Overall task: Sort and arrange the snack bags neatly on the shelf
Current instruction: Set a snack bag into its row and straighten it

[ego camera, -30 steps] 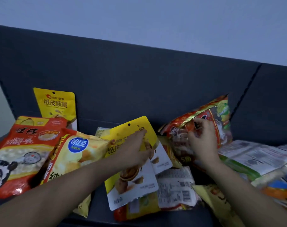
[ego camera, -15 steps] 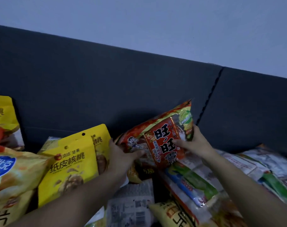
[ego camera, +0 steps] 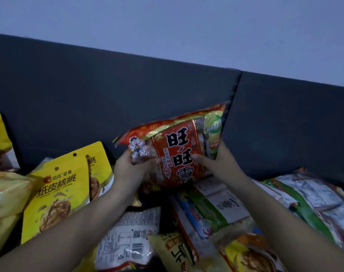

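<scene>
A red and gold rice cracker bag (ego camera: 175,152) with a cartoon boy and black lettering is held tilted above the pile, close to the dark back panel. My left hand (ego camera: 132,169) grips its left lower end. My right hand (ego camera: 218,163) grips its right side, thumb on the front. Two yellow walnut bags (ego camera: 57,193) stand to the left, one behind the other. Below lie a white-backed bag (ego camera: 128,238) with a barcode and several green, white and yellow bags (ego camera: 210,209).
The dark grey shelf back panel (ego camera: 88,99) runs across the view, with a slotted upright (ego camera: 234,91) dividing two sections. More bags lie at the right (ego camera: 312,199) and far left (ego camera: 4,197). A pale wall is above.
My left hand left the yellow walnut bag and took hold of the red cracker bag. Both hands turned the bag front-facing and lifted it. The view shifted right.
</scene>
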A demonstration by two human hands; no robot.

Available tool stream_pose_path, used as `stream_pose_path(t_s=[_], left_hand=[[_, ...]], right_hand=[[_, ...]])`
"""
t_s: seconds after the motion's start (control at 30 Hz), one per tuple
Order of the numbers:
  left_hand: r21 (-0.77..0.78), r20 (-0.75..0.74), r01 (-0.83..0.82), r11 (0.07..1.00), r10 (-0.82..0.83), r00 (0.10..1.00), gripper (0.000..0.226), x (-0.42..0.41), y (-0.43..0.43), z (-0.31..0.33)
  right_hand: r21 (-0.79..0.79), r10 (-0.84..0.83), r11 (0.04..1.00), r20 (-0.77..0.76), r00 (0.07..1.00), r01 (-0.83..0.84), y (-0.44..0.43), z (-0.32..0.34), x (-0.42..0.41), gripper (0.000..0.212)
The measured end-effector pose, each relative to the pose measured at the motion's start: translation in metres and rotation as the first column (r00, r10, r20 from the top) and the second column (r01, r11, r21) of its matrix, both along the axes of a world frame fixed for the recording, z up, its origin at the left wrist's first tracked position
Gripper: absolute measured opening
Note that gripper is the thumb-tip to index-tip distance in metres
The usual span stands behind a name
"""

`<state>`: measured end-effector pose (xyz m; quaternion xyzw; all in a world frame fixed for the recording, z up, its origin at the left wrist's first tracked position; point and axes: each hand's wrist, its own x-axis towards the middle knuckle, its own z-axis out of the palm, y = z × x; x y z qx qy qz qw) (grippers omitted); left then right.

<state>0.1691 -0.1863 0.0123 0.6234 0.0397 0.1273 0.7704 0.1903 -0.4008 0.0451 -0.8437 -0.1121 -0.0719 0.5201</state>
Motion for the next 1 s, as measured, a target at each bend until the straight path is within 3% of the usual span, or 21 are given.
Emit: stream_pose_path(t_s=[0.07,0.17,0.23,0.33,0.5,0.6,0.7,0.8,1.0], left_hand=[[0.032,0.093,0.019,0.999,-0.022,0.995,0.025,-0.005,-0.005,0.019],[0.147,0.261,0.089,0.985,-0.125,0.957,0.019,-0.010,-0.013,0.047],[0.320,0.330,0.151,0.935,-0.259,0.908,0.033,-0.012,-0.022,0.062],[0.478,0.345,0.221,0.850,-0.413,0.843,0.061,-0.013,-0.044,0.077],[0.502,0.363,0.397,0.768,-0.604,0.710,0.061,-0.018,-0.107,0.100],[0.465,0.357,0.544,0.698,-0.711,0.606,0.067,-0.027,-0.152,0.107],[0.395,0.353,0.638,0.661,-0.751,0.559,0.074,-0.040,-0.197,0.108],[0.290,0.349,0.738,0.610,-0.785,0.512,0.067,-0.057,-0.242,0.107],[0.254,0.194,0.859,0.445,-0.893,0.406,0.097,-0.068,-0.346,0.093]], right_hand=[[0.078,-0.032,0.997,0.063,0.998,0.027,-0.002,0.015,-0.015,0.071],[0.205,-0.152,0.971,0.119,0.981,0.125,-0.007,0.034,-0.038,0.091],[0.242,-0.253,0.948,0.173,0.952,0.208,-0.013,0.041,-0.056,0.100],[0.307,-0.359,0.910,0.238,0.903,0.280,-0.031,0.051,-0.086,0.088],[0.366,-0.506,0.834,0.206,0.838,0.413,-0.080,0.058,-0.142,0.086],[0.414,-0.568,0.781,0.155,0.808,0.469,-0.111,0.057,-0.180,0.059],[0.385,-0.622,0.745,0.108,0.775,0.545,-0.142,0.058,-0.215,0.041],[0.361,-0.639,0.735,0.086,0.764,0.574,-0.176,0.058,-0.243,0.056],[0.389,-0.711,0.642,-0.020,0.703,0.660,-0.255,0.045,-0.282,0.101]])
